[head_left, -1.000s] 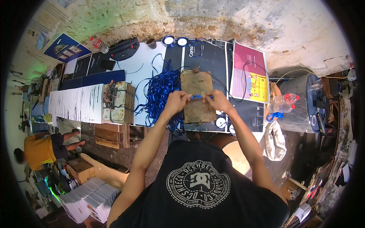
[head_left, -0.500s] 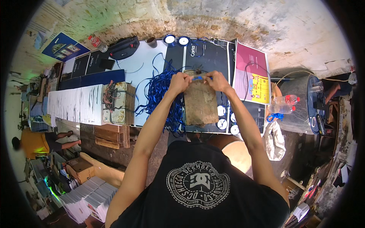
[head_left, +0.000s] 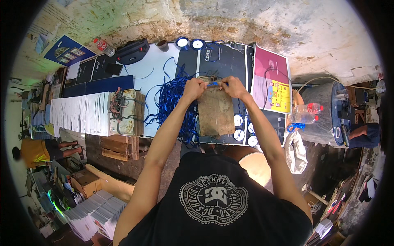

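- While both forearms stretch across the bench [head_left: 160, 67], the left hand [head_left: 194, 87] has its grip closed on a short blue ribbon [head_left: 214, 83], thumb and fingertips pinched together at the ribbon's left end.
- The right hand [head_left: 233, 87] faces it, its grip likewise pinched on the right end, so the ribbon spans the small gap between the 2 hands.
- That ribbon is over the far end of a worn brown board [head_left: 216, 112]; whether it touches the board, I cannot tell.
- Just left of the board lies a tangled heap of blue ribbons [head_left: 170, 100], some strands hanging over the near edge of the bench.
- Right of the board, near the right forearm, are white discs [head_left: 238, 134]; 2 blue-and-white spools [head_left: 198, 44] lie at the back, near a dark cup [head_left: 163, 46].
- Farther left, a wire-bound block [head_left: 133, 110] sits against a long row of white sheets [head_left: 80, 115].
- Toward the bench's right end is a maroon and yellow poster [head_left: 271, 80], with 2 clear bottles [head_left: 310, 108] beyond it.
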The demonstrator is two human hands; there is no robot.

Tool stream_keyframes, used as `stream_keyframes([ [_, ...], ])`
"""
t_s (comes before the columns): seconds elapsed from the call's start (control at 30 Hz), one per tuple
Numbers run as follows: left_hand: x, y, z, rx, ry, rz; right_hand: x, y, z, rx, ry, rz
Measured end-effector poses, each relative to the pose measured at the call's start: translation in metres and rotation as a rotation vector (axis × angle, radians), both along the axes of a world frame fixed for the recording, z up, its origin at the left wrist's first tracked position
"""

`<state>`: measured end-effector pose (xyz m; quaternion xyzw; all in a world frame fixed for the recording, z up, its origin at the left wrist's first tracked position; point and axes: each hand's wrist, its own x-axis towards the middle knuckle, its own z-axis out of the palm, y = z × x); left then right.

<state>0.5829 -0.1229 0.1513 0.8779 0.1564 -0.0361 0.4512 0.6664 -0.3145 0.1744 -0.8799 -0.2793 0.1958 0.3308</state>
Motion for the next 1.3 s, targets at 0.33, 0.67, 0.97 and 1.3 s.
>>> stream_keyframes([
  [0.33,-0.014,-0.015,-0.022,0.132,0.05,0.036,-0.012,-0.007,-0.022,-0.075,-0.066,0.032],
  [0.67,-0.069,-0.04,-0.026,0.077,0.221,0.048,-0.068,-0.037,-0.035,-0.035,0.104,0.102],
  [0.97,-0.148,-0.077,-0.017,-0.018,0.276,0.055,-0.138,-0.071,-0.032,-0.047,0.162,0.055],
  [1.3,-0.103,-0.069,-0.014,0.033,0.094,0.183,-0.11,-0.045,-0.026,-0.108,0.061,-0.095],
])
